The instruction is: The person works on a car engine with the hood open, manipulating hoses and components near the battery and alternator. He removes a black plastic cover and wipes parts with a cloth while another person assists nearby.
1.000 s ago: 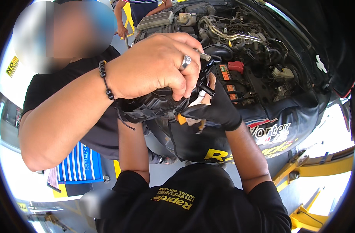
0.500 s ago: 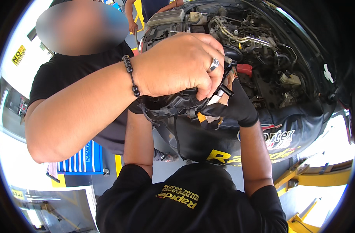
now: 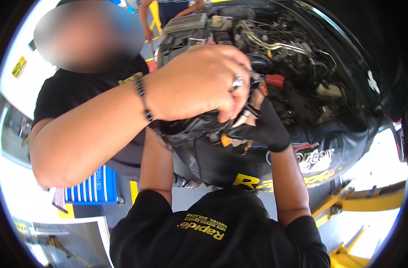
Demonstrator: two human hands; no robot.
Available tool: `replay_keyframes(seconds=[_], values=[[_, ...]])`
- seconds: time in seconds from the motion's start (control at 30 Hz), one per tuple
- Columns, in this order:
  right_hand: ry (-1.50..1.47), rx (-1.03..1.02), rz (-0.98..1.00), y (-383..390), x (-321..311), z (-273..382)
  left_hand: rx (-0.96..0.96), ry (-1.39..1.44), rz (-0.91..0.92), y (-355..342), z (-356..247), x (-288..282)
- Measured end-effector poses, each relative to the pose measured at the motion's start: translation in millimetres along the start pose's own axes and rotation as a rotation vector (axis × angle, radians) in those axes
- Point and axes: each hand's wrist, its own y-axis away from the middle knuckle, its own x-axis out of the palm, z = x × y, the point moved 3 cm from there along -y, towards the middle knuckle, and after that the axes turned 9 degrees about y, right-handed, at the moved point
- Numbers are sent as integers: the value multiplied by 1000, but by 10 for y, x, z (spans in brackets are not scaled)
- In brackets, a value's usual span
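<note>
A black plastic housing [image 3: 193, 129] is held in front of the car, largely covered by a co-worker's bare hand [image 3: 204, 82] that reaches across from the left. My right hand [image 3: 271, 134], in a black glove, is closed around the right end of this housing. Pale and tan patches show between the gloved fingers and the co-worker's fingertips; I cannot make out what they are. A small orange-yellow piece [image 3: 225, 140] shows under the housing. My left forearm [image 3: 157, 169] rises toward the housing, but the hand itself is hidden behind the co-worker's arm and the part.
An open engine bay [image 3: 280, 58] lies ahead on the right, with a black fender cover [image 3: 217, 163] over the car's front. The co-worker's bent arm crosses the left half. A blue tool cabinet [image 3: 94, 187] stands left; a yellow lift arm [image 3: 360, 201] is at right.
The whole scene has shifted slightly left and blurred. The co-worker's hand, the housing and my gloved hand stay together, with the grips much the same.
</note>
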Motion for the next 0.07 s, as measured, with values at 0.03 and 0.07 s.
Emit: replay_keyframes(seconds=[0.03, 0.07], values=[[-118, 34, 13, 23, 2, -24, -2, -14, 12, -12, -21, 27], [-155, 29, 66, 81, -28, -4, -10, -32, 21, -21, -27, 40]])
